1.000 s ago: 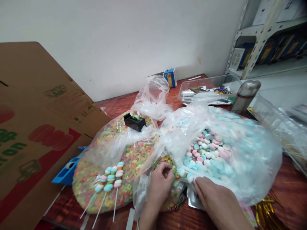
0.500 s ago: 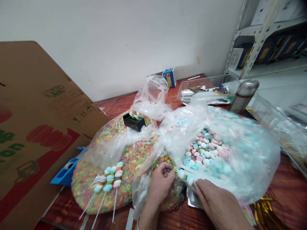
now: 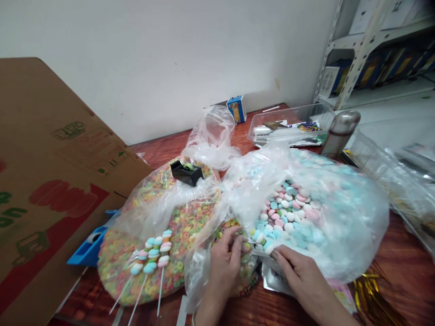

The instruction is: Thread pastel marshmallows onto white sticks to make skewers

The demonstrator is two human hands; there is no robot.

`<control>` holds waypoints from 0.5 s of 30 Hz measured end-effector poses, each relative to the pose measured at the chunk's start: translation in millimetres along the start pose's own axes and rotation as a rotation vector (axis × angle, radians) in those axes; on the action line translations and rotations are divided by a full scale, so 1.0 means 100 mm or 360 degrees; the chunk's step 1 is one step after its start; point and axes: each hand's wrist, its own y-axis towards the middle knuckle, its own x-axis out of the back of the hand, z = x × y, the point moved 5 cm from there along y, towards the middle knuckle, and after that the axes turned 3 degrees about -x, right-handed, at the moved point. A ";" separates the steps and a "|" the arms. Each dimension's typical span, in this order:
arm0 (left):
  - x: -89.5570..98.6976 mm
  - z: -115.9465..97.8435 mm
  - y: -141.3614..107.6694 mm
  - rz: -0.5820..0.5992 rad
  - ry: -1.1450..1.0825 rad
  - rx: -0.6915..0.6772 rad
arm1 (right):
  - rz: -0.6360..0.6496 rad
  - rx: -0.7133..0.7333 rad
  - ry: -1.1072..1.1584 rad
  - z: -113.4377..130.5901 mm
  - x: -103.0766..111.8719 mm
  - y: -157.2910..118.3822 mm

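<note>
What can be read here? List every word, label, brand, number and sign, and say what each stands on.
"n": end of a green word on the cardboard box; the rest is cut off or unclear.
Green letter above it: cut off, unclear.
Dark stamp and small signs, same box: too small to read.
Black lettering on the smaller bag of rings: too blurred to read surely.
No full word, brand or number is readable.
</note>
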 end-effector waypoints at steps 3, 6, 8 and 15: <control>0.01 0.02 0.03 0.0054 0.0339 -0.0089 | 0.0017 -0.0025 0.0199 -0.03 0.01 0.01; -0.08 0.03 0.03 0.0198 0.0601 -0.0162 | 0.0049 -0.0040 0.0158 -0.07 0.01 -0.01; -0.11 0.03 0.02 0.0192 0.0634 -0.0164 | 0.0039 -0.0051 0.0056 -0.11 0.02 -0.04; -0.06 0.09 0.07 -0.0095 -0.0393 0.0385 | 0.0079 -0.0023 -0.0259 -0.15 -0.02 -0.14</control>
